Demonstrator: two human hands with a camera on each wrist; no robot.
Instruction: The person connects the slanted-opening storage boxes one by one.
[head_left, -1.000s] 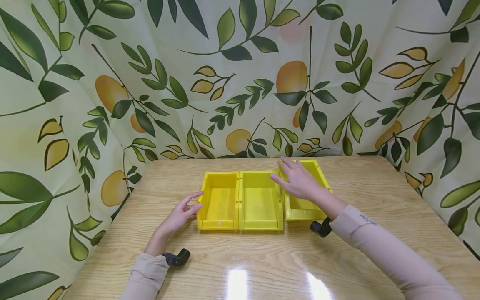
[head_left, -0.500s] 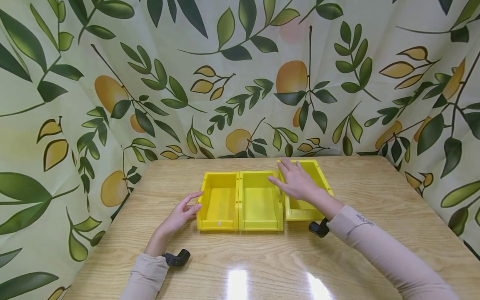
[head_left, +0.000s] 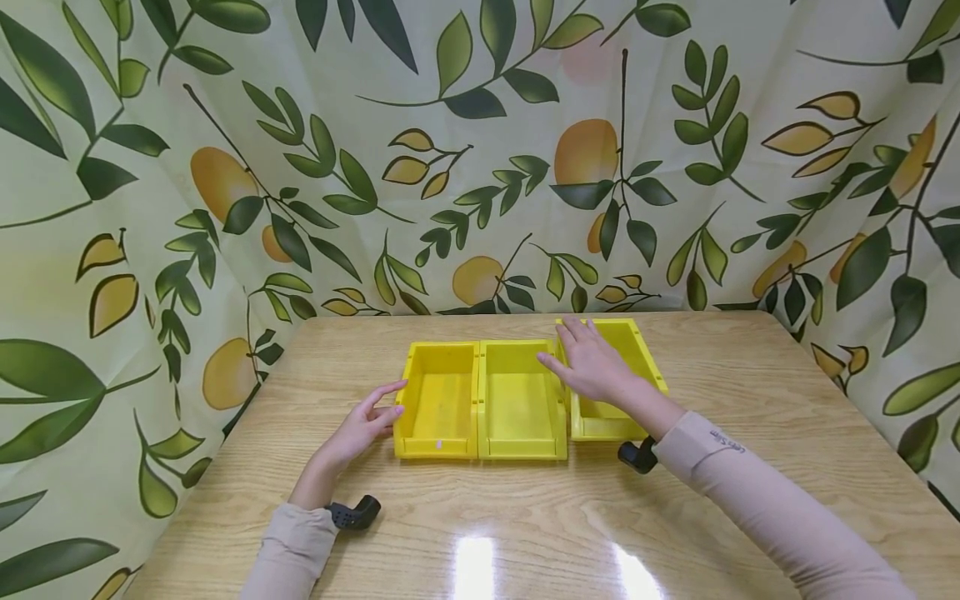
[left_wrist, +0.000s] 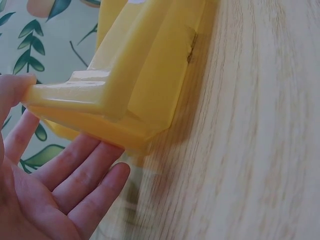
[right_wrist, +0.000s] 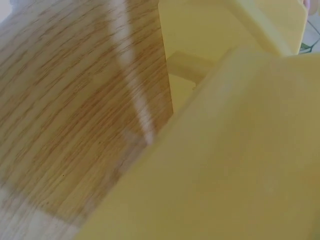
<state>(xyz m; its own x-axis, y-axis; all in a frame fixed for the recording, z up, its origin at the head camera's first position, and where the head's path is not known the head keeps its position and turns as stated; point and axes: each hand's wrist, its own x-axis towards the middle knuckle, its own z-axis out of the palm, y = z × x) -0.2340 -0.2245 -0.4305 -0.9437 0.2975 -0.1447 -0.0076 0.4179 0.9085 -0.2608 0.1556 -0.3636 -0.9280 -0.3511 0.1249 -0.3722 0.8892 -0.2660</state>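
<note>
Three yellow plastic bins stand in a row in the head view. The left bin (head_left: 442,400) and the middle bin (head_left: 522,404) sit side by side, touching. The right bin (head_left: 618,427) lies slightly farther back and at a slight angle. My left hand (head_left: 358,429) touches the left bin's outer side with spread fingers; in the left wrist view, the fingertips (left_wrist: 112,150) meet its yellow wall. Over the right bin's left wall rests my right hand (head_left: 596,362), fingers extended and thumb apart toward the middle bin. Yellow plastic (right_wrist: 225,160) hides most of that hand in the right wrist view.
The bins stand on a wood-grain table (head_left: 420,533). A leaf-and-fruit patterned cloth (head_left: 480,167) hangs behind and at both sides. Black wrist devices (head_left: 356,512) are worn at both wrists. A small pale mark (head_left: 438,444) is on the left bin's front lip.
My right hand and forearm have shifted very slightly left over the past second. The left hand and the bins look the same.
</note>
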